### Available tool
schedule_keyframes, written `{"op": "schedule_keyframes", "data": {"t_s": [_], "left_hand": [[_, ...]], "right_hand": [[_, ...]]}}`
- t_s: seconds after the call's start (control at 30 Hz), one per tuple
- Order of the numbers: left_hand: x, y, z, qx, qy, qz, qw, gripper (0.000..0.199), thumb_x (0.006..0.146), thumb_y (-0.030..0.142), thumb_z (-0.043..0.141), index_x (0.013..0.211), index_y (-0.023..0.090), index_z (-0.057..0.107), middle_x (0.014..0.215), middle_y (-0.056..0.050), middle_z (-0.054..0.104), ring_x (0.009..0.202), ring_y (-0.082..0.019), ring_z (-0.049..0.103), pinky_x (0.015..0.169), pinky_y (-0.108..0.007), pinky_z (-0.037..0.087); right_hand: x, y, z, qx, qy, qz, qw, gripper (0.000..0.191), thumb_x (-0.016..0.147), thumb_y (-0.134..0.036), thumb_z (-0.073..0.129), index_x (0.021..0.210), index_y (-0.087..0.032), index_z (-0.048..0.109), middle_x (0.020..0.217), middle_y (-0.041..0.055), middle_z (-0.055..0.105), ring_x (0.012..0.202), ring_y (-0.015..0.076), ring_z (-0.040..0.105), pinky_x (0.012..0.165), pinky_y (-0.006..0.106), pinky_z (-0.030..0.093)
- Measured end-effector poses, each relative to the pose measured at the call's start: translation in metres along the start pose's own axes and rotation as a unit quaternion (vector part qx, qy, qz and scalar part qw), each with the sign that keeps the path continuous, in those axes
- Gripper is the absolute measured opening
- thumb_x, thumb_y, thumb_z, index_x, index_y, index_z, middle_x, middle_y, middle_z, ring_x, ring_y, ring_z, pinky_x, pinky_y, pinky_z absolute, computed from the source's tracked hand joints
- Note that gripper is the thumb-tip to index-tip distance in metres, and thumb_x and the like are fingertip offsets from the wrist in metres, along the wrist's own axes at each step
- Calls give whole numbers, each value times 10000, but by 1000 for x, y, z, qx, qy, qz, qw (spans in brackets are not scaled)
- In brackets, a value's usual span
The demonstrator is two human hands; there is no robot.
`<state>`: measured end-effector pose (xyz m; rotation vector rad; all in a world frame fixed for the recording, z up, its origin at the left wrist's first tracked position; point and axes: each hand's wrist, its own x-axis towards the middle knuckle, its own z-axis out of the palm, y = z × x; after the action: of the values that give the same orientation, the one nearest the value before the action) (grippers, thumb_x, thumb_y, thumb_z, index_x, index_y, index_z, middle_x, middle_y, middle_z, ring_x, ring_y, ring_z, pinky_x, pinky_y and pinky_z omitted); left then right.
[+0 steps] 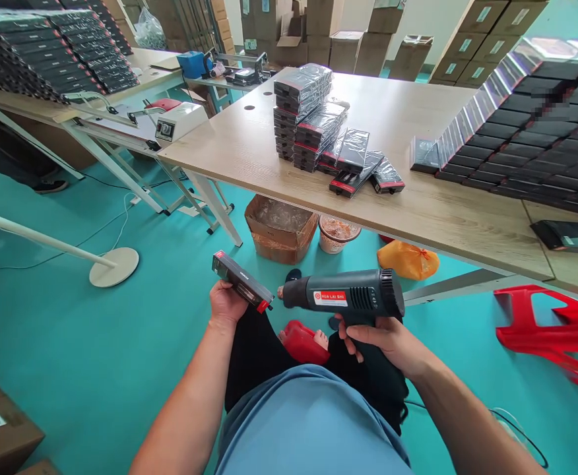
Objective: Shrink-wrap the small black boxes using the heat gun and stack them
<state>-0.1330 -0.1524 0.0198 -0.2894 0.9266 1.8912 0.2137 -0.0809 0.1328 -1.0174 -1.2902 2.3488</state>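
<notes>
My left hand (227, 305) is closed around one end of a slim black box with red ends (242, 280), tilted down to the right. In my right hand (385, 340) is a dark heat gun (346, 293), gripped by its handle. Its nozzle points left, just short of the box's lower right end. Beyond my hands, stacked black boxes in clear film (311, 112) stand on the wooden table (229, 142), with a few loose ones lying in front of the stack.
A large pile of black boxes (526, 125) fills the table's right side. Beneath the table are an open carton (282, 231), a bucket (337, 234) and an orange bag (408, 259). A red plastic stool (526, 323) lies at right. A white stand (114, 267) is on the left.
</notes>
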Motion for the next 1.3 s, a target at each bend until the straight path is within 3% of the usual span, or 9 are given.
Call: {"op": "schedule_keyframes", "data": {"t_s": [0.23, 0.4, 0.57, 0.73, 0.83, 0.97, 1.03, 1.2, 1.3], "left_hand": [[-5, 0, 1, -2, 24, -7, 1000, 257, 620, 176, 524, 840, 177, 656, 772, -93, 691, 727, -298, 690, 770, -482, 588], [-4, -2, -1, 26, 10, -2, 1000, 217, 599, 157, 519, 779, 169, 640, 747, -86, 680, 711, -291, 684, 766, -478, 588], [-1, -10, 3, 129, -12, 104, 986, 255, 619, 60, 530, 803, 147, 683, 804, -66, 703, 727, -226, 657, 723, -334, 566], [-6, -15, 6, 311, -61, 211, 925, 384, 643, -106, 568, 806, 205, 724, 916, -16, 695, 920, -181, 622, 850, -205, 514], [-12, -16, 10, 298, -58, 199, 932, 432, 628, -170, 570, 765, 217, 706, 1029, -32, 690, 1083, -190, 610, 974, -202, 479], [-16, -16, 13, 244, -30, 193, 950, 398, 620, -165, 557, 736, 200, 665, 1050, -88, 683, 1218, -238, 598, 1082, -259, 451], [-15, -15, 10, 329, -49, 236, 913, 344, 629, -105, 594, 761, 203, 676, 1067, -91, 681, 1220, -265, 602, 1117, -329, 446], [-3, -11, -3, 599, -118, 402, 682, 264, 704, 92, 623, 920, 219, 705, 1120, -75, 671, 1125, -269, 630, 1042, -426, 484], [2, -12, -8, 613, -132, 430, 650, 267, 742, 112, 576, 963, 215, 685, 1131, -82, 673, 1123, -254, 640, 981, -401, 502]], "right_hand": [[4, 6, 0, -44, -36, 29, 998, 296, 796, -428, 810, 812, -145, 723, 735, 66, 681, 660, 195, 594, 585, 326, 481], [0, 7, 0, -26, -14, 24, 999, 340, 785, -443, 818, 952, -157, 742, 777, 59, 699, 663, 194, 593, 574, 320, 481], [2, 7, -3, -53, -4, 20, 998, 347, 790, -463, 811, 923, -151, 739, 758, 65, 692, 677, 201, 597, 590, 325, 486], [7, -6, 14, -23, -7, -15, 1000, 314, 805, -425, 800, 955, -157, 735, 752, 59, 688, 671, 200, 597, 576, 318, 469], [13, -13, 30, -40, -69, -16, 997, 280, 809, -426, 788, 845, -153, 735, 699, 47, 663, 656, 193, 584, 620, 336, 478], [22, -16, 32, -51, 22, -46, 997, 264, 812, -421, 769, 819, -163, 712, 688, 27, 658, 620, 172, 561, 610, 327, 471], [22, -17, 28, -55, 23, -39, 997, 235, 820, -389, 762, 843, -159, 718, 704, 30, 671, 624, 172, 574, 599, 317, 474], [18, -20, 22, -41, 2, -28, 999, 249, 807, -365, 776, 895, -139, 720, 696, 37, 679, 636, 177, 600, 581, 299, 485], [17, -20, 18, -26, 71, -33, 997, 302, 770, -374, 806, 939, -140, 717, 717, 40, 694, 608, 167, 593, 549, 289, 486]]}}
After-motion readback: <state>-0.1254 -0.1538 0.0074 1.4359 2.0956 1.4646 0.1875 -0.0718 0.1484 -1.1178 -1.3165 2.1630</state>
